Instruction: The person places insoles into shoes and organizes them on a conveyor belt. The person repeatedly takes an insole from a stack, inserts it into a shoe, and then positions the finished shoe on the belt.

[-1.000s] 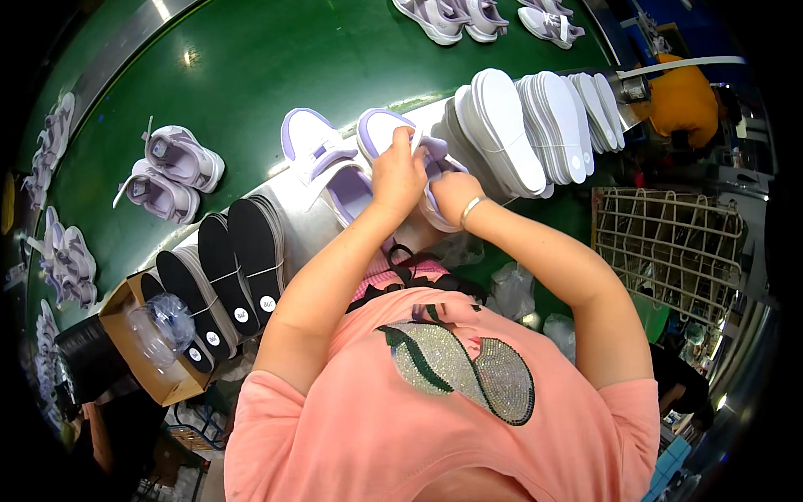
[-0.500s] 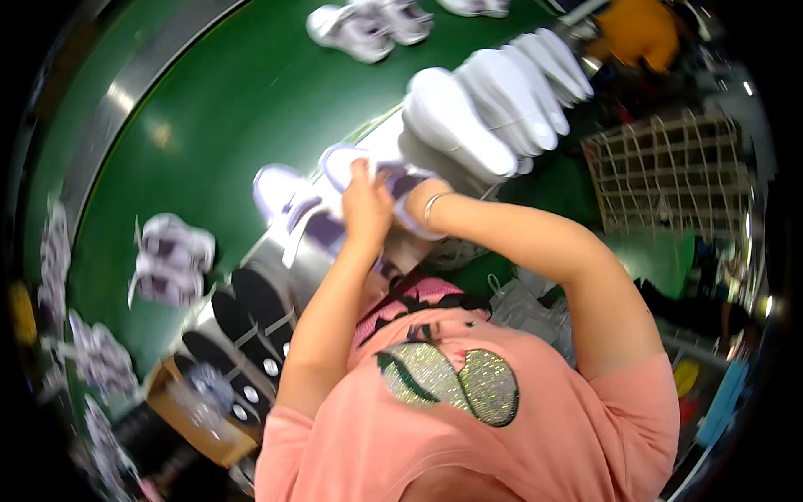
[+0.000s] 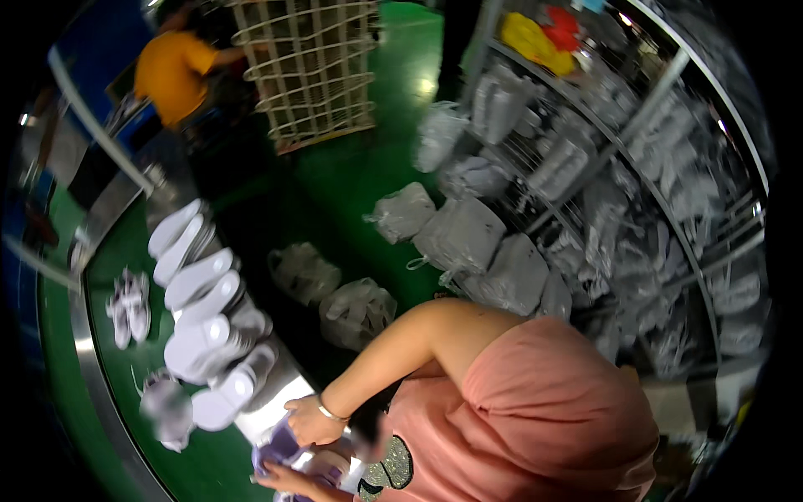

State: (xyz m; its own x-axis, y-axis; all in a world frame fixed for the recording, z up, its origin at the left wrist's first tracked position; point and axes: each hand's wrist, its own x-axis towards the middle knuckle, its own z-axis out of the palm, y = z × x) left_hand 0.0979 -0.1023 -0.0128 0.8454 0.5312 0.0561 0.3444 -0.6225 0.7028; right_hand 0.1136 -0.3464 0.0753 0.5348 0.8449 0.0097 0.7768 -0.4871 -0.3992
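A lavender shoe (image 3: 279,443) is between my two hands at the lower edge of the view, over the pale bench strip. My right hand (image 3: 313,421), with a bracelet at its wrist, closes on the shoe's upper from the far side. On the near side, my left hand (image 3: 293,480) grips its edge with bent fingers. A second pale shoe (image 3: 328,465) lies partly hidden beside my left hand. Just beyond them, white insoles (image 3: 202,336) lie in several stacks along the strip.
White-lavender shoes (image 3: 128,308) rest on the green belt at left. Bagged bundles (image 3: 462,234) stand on the floor, near a metal rack (image 3: 619,146) full of bags. A wire-mesh cage (image 3: 314,75) stands at the far side, beside a person in orange (image 3: 173,75).
The view has swung to the right, bringing the rack and bags into sight. My hands now appear lower in the picture, still on the lavender shoe.
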